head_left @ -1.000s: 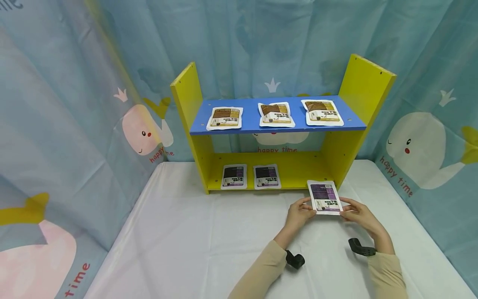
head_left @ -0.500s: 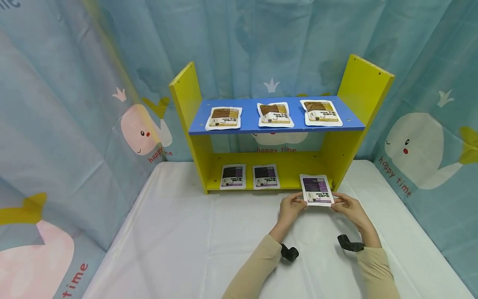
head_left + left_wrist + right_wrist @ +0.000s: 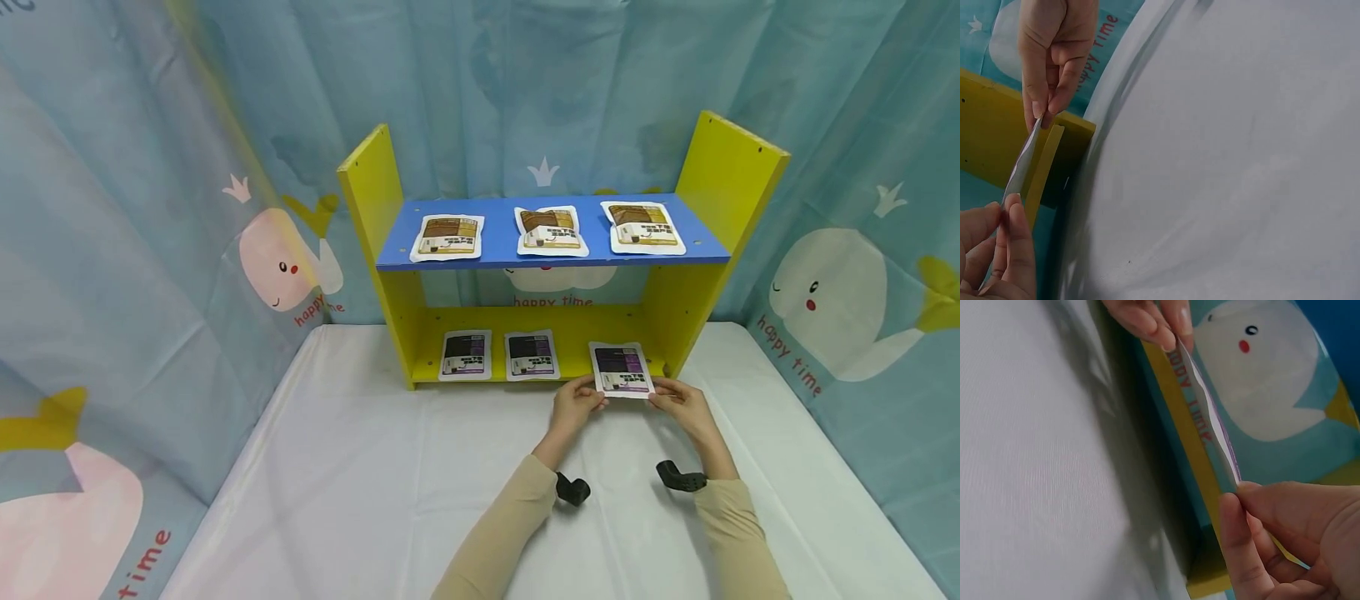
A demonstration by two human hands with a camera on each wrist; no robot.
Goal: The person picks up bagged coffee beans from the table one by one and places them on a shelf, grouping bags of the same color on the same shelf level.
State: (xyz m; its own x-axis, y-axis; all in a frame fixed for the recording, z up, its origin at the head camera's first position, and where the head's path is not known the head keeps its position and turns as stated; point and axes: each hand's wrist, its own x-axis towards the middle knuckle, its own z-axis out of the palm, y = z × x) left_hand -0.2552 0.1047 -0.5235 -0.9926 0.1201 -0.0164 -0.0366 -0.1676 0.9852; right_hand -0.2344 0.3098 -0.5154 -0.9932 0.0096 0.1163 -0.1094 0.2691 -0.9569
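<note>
A flat white pouch with a black and purple label [image 3: 622, 369] is held by both hands at the right front of the lower yellow shelf [image 3: 577, 333]. My left hand [image 3: 576, 408] pinches its near left corner between thumb and fingers. At the near right corner, my right hand [image 3: 684, 408] pinches it the same way. In the left wrist view the pouch [image 3: 1021, 165] appears edge-on, stretched between the two hands. The right wrist view also shows its thin edge [image 3: 1213, 419], close over the yellow front board [image 3: 1191, 444].
Two similar purple-label pouches, one at the left [image 3: 465, 355] and one in the middle [image 3: 532, 355], lie on the lower shelf. Three brown-label pouches, including a middle one [image 3: 552, 231], lie on the blue upper shelf [image 3: 495, 208]. A yellow side panel [image 3: 693, 308] bounds the right.
Both hands have carried the pouch forward and to the left, from in front of the right panel to over the lower shelf's front edge. The other pouches stay where they were.
</note>
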